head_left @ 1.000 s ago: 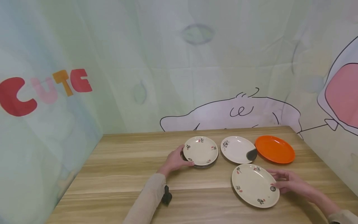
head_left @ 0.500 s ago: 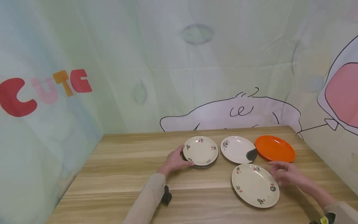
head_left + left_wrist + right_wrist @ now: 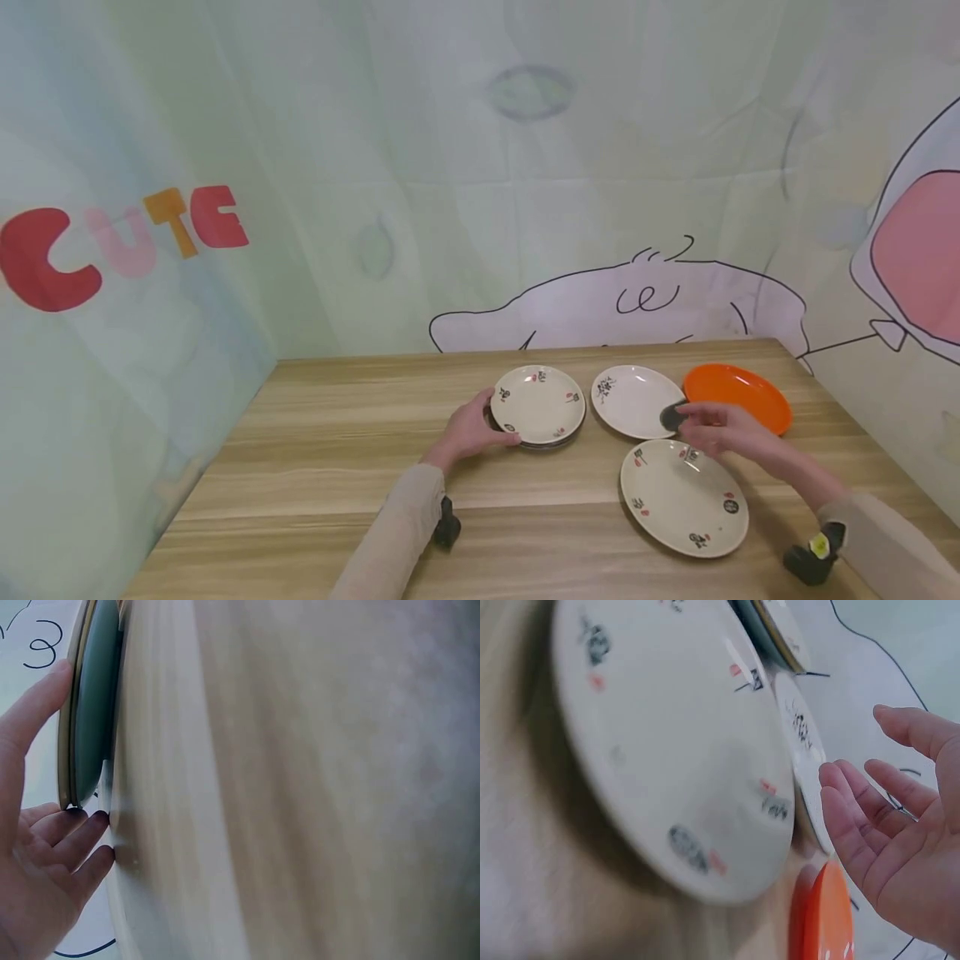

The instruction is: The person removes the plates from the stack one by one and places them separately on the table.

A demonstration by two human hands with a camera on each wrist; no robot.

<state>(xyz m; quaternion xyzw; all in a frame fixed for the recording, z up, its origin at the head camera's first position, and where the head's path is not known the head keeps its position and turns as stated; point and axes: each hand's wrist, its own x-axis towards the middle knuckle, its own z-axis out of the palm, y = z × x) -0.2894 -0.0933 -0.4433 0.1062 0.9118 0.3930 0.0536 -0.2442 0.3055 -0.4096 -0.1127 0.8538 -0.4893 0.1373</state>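
My left hand [image 3: 468,433] holds the side of a stack of round cream plates [image 3: 537,404], thumb at the front rim and fingers along the left. Seen edge-on in the left wrist view, the stack has a green-sided plate [image 3: 95,697] under thinner rims. My right hand [image 3: 731,432] hovers with loosely bent fingers above the gap between a white plate with a dark leaf-shaped patch [image 3: 630,404], an orange plate [image 3: 757,396] and a larger cream plate [image 3: 678,508]. Nothing is in its palm in the right wrist view, where the larger cream plate [image 3: 667,742] lies beside it.
The plates stand on a wood-grain table [image 3: 360,475]. Behind it hangs a pale cloth backdrop [image 3: 420,208] with cartoon drawings and coloured letters. Black wrist devices [image 3: 447,525] are strapped under both sleeves.
My right hand has let go of the larger cream plate's right rim and moved up and left, towards the white plate. The left hand and the plates have stayed put.
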